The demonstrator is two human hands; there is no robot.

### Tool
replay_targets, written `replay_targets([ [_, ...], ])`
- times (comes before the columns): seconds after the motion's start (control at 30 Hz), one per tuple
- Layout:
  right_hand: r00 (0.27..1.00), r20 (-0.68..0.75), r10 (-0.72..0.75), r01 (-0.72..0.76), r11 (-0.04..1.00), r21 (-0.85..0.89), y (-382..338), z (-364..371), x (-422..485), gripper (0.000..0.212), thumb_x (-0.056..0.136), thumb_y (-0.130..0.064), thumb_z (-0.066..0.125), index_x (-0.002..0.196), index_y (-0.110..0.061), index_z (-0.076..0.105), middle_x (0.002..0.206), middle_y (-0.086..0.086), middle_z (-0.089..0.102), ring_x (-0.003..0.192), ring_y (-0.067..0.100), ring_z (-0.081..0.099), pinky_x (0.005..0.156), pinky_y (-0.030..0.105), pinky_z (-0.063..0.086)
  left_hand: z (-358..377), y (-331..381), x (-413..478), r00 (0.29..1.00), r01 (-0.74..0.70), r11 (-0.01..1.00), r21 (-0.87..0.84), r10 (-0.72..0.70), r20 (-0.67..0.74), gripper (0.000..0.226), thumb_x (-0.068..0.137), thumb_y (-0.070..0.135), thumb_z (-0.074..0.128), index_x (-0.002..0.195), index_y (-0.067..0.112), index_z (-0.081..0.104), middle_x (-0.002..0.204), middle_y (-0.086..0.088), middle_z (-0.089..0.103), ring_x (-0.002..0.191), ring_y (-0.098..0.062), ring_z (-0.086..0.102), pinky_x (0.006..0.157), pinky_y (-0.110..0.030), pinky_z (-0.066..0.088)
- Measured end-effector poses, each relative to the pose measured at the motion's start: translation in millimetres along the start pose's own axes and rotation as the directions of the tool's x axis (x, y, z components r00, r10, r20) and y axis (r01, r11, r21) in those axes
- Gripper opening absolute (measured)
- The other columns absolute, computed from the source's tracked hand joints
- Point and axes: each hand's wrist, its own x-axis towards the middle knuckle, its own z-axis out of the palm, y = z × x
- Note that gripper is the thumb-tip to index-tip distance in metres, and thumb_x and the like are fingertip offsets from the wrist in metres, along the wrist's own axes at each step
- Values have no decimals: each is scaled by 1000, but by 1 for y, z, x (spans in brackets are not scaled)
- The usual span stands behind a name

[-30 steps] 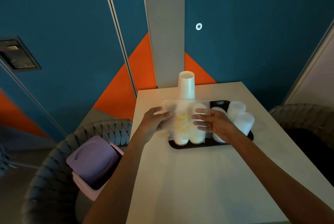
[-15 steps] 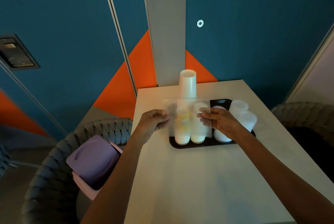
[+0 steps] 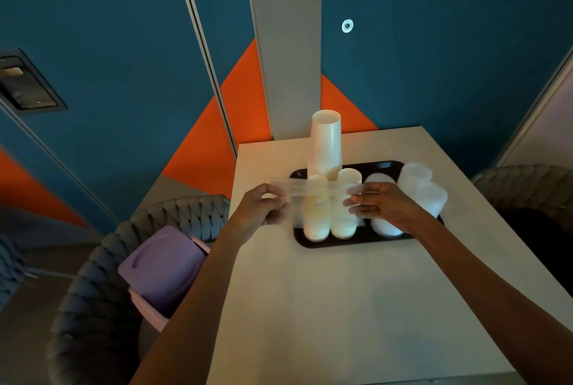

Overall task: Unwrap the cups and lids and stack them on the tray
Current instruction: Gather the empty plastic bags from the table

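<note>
With left hand (image 3: 263, 209) and right hand (image 3: 386, 207) raised over the desk (image 3: 341, 307), pinches the two ends of a clear plastic wrapper (image 3: 316, 193), stretched thin and blurred between curled fingertips. Holds it just above the near-left part of the black tray (image 3: 356, 242), in front of two short cup stacks (image 3: 316, 220). Behind those, on the tray, a tall cup stack (image 3: 325, 142); to the right, white lids (image 3: 386, 228) and two piles of translucent lids (image 3: 415, 176). Left of the desk, a lilac bin (image 3: 161, 266) in a woven chair (image 3: 93, 291).
</note>
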Motion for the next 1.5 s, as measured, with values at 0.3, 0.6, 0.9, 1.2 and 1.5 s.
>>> replay_targets([
  [0.3, 1000, 7, -8, 7, 993, 119, 1, 1, 11, 18, 90, 7, 51, 89, -5, 65, 80, 5, 74, 71, 15, 71, 63, 21, 57, -16, -1, -4, 984, 87, 945, -315, -31, 178, 35, 90, 7, 45, 70, 17, 73, 102, -9, 63, 90, -21, 59, 64, -23, 54],
  [0.6, 998, 40, 43, -51, 972, 230, -2, 22, 23, 20, 96, -10, 45, 105, -16, 62, 87, 3, 70, 75, 15, 69, 65, 25, 57, -24, -12, 7, 999, 47, 983, -177, -42, 33, 18, 86, -6, 58, 85, 12, 56, 72, 3, 70, 76, -8, 66, 66, -18, 54],
  [0.9, 983, 72, 170, -176, 981, 86, 23, 68, 37, 19, 89, -18, 61, 106, -10, 62, 99, 6, 67, 88, 18, 64, 64, 23, 55, -48, -29, 4, 997, 38, 995, -93, -43, -58, 25, 86, -6, 60, 100, 15, 60, 72, 3, 67, 70, -7, 68, 63, -19, 54],
  [1.2, 992, 111, -52, 100, 868, -487, 35, 131, 69, 15, 82, -3, 70, 69, 2, 65, 54, -3, 54, 45, -4, 48, 49, 8, 35, -88, -84, -4, 988, 126, 845, 520, -61, -140, 29, 77, 1, 72, 105, 1, 64, 90, -2, 61, 85, -11, 58, 65, -12, 40],
  [1.5, 869, 457, -189, 478, 557, -679, 67, 238, 107, 21, 81, -13, 73, 98, -2, 73, 98, 14, 72, 90, 24, 66, 79, 29, 48, -141, -124, -17, 912, 169, 684, 709, 166, -376, 12, 87, 21, 65, 86, 9, 62, 73, 3, 55, 71, -20, 55, 64, -26, 31],
])
